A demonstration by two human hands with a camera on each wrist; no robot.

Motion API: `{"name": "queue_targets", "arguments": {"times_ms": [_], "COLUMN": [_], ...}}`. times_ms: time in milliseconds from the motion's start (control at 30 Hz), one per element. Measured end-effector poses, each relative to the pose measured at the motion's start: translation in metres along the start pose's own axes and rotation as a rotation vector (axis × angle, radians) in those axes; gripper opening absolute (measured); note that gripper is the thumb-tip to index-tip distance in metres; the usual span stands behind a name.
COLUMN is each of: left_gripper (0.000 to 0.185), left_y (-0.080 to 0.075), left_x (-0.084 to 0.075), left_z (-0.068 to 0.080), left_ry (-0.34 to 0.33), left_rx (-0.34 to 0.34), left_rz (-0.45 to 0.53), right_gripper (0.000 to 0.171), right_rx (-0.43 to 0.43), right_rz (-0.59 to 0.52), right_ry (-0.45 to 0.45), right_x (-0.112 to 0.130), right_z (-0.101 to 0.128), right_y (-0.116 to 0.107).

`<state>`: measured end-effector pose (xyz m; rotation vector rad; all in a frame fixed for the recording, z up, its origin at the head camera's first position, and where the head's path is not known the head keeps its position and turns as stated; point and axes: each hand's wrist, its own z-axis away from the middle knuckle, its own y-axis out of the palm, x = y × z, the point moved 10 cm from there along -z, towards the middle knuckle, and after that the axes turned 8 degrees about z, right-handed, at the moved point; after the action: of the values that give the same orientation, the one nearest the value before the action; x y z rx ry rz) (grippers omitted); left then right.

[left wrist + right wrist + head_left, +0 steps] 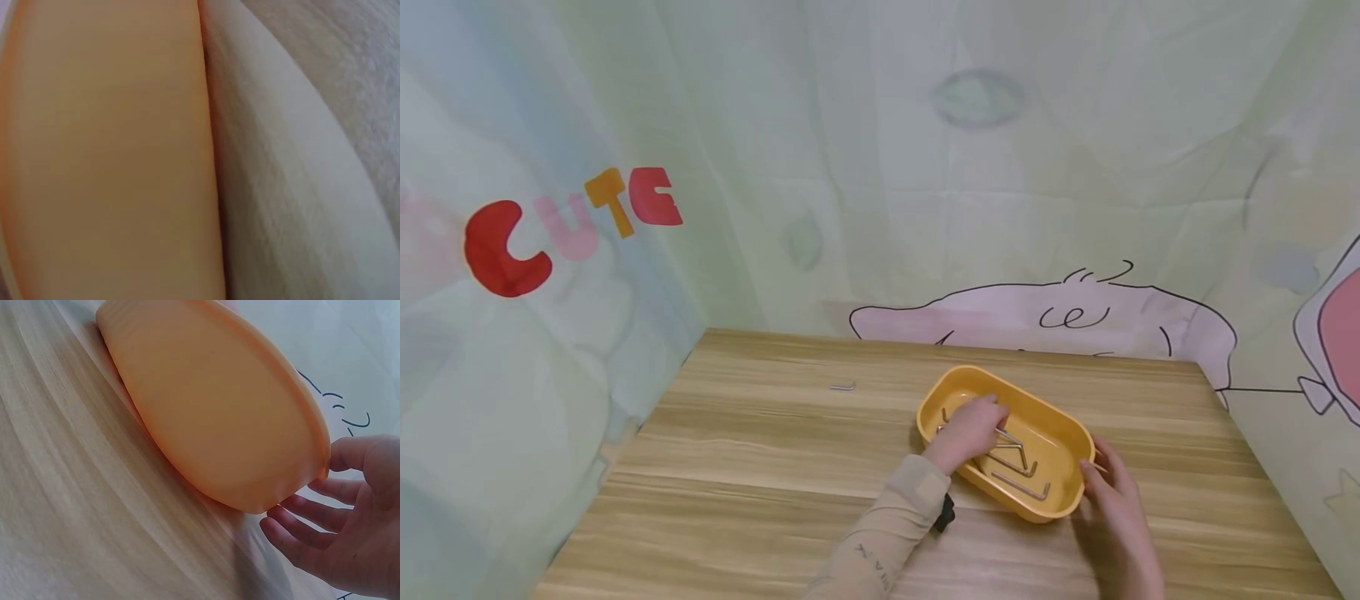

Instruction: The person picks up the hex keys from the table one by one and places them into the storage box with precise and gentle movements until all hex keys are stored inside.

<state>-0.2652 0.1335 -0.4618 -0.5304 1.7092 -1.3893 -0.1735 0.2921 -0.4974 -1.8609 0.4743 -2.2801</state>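
With the left hand (pixel 972 427) gripping a hex key (pixel 1009 437) inside the tray (pixel 1060 500), steady its 4 o'clock rim with the open right hand (pixel 1112 492).

One yellow oval tray (pixel 1060 433) sits on one wooden table (pixel 760 467). Inside the tray lie several bent metal hex keys (pixel 1018 486); at least three can be made out, though a hand covers part of the pile, so the exact count cannot be told. One more hex key (pixel 843 387) lies alone on the table. Two hands are in view: one left hand (pixel 973 427) and one right hand (pixel 1114 492).
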Motion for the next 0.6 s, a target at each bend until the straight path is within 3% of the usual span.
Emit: {"name": "queue_targets", "arguments": {"times_ms": [333, 600], "left_gripper": [0.014, 0.014], "left_y": [0.0057, 0.0019], "left_x": [0.0045, 0.0057], "left_z": [-0.0015, 0.0019], "left_ry": [-0.027, -0.052], "left_rx": [-0.001, -0.011], "left_rz": [0.052, 0.037], "right_gripper": [0.058, 0.059], "right_rx": [-0.02, -0.002], "right_rz": [0.036, -0.015], "right_ry": [-0.022, -0.003], "right_x": [0.001, -0.0005], "right_z": [-0.0012, -0.0005], "right_y": [-0.0015, 0.0005]}}
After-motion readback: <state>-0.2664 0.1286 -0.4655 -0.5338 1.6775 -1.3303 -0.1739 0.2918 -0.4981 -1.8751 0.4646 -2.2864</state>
